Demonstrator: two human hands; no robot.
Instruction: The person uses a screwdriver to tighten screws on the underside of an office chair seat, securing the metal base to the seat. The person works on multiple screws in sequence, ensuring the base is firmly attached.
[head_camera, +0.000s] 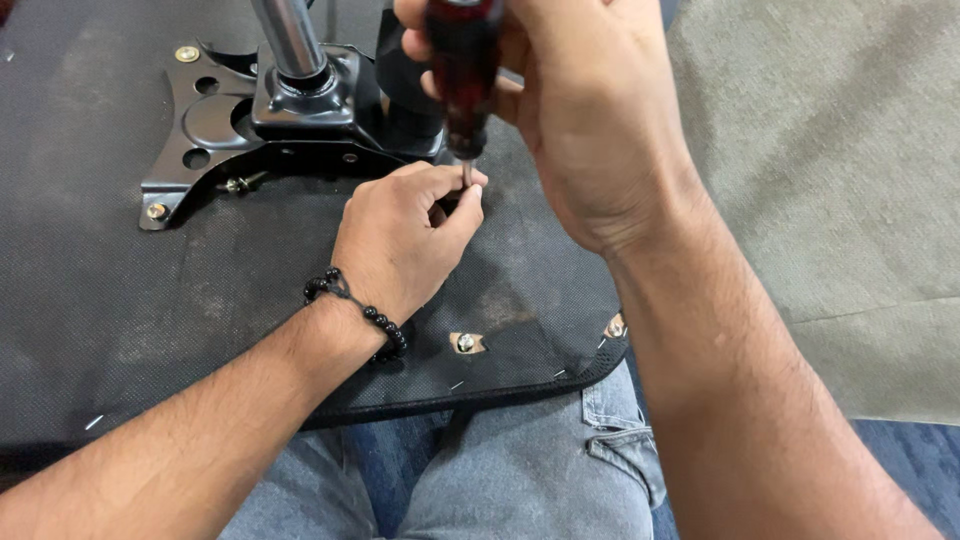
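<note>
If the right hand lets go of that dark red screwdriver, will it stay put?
Probably not: the dark red-handled screwdriver stands upright on a thin tip, so it would likely tip. Its rounded handle seems apt to roll on the black fabric seat underside.

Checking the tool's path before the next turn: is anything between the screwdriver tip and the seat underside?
Only the left hand: its fingertips pinch around the screwdriver tip where it meets the seat underside, hiding the contact point. The right hand grips the handle above. Nothing else visible is in the way.

Even soft daylight, sharp focus, faint shadows
</note>
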